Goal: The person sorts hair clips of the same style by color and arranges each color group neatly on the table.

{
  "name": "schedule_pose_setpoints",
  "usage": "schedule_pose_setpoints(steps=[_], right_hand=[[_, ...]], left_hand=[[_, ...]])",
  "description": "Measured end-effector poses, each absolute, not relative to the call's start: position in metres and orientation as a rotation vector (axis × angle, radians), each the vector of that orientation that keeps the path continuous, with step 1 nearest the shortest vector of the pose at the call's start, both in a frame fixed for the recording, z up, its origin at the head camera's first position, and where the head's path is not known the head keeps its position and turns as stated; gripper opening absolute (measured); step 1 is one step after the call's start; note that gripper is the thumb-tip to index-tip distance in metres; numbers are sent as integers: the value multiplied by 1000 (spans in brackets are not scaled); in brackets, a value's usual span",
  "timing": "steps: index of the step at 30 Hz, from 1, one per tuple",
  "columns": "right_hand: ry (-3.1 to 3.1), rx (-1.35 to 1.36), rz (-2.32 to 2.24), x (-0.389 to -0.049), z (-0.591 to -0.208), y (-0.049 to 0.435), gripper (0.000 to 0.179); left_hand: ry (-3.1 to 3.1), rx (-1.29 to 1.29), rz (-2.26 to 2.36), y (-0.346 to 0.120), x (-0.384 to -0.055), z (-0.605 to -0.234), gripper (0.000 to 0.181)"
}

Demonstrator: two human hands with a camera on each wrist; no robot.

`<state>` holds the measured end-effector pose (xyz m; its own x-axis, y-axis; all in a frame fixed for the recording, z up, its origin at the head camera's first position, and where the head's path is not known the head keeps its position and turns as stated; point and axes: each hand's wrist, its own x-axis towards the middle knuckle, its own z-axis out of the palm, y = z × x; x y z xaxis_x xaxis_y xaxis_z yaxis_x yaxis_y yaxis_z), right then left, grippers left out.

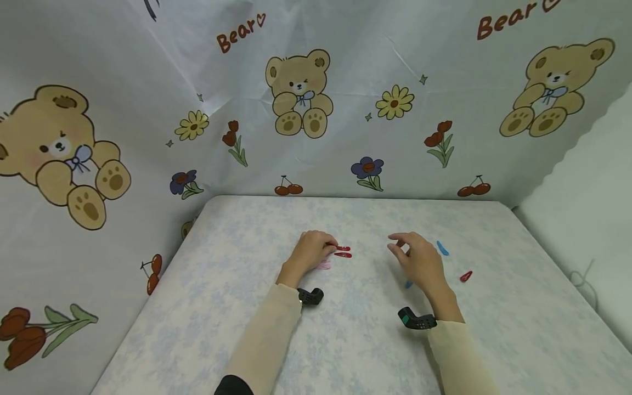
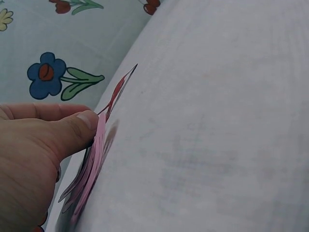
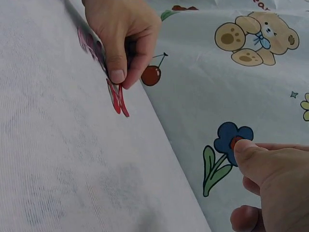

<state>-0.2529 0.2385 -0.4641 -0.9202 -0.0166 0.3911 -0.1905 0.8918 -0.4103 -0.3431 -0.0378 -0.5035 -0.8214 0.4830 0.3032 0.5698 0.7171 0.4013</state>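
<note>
My left hand (image 1: 312, 249) is at the middle of the table, thumb and fingertips pinching the end of a red hair clip (image 1: 343, 248). A second red clip (image 1: 343, 255) lies close beside it, pointing the same way. Just under the hand are several pink hair clips (image 2: 92, 166), partly covered by it in the head view. To the right, my right hand (image 1: 419, 260) hovers over the table with thumb and fingers apart and nothing between them. Below its palm a blue clip (image 1: 408, 284) shows partly.
Beyond the right hand lies another blue clip (image 1: 443, 248), and a red clip (image 1: 466, 276) is farther right. A pale patterned cloth covers the table (image 1: 365, 340). Behind it hangs a bear-print curtain (image 1: 345, 164), along the back edge and left side.
</note>
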Motion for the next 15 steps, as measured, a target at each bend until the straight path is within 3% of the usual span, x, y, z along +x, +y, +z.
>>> schedule_pose_setpoints(steps=[15], right_hand=[[-2621,62,602,-230,-458,294,33]], left_hand=[[-2751,-851,-743,-39,-343,-501,9]])
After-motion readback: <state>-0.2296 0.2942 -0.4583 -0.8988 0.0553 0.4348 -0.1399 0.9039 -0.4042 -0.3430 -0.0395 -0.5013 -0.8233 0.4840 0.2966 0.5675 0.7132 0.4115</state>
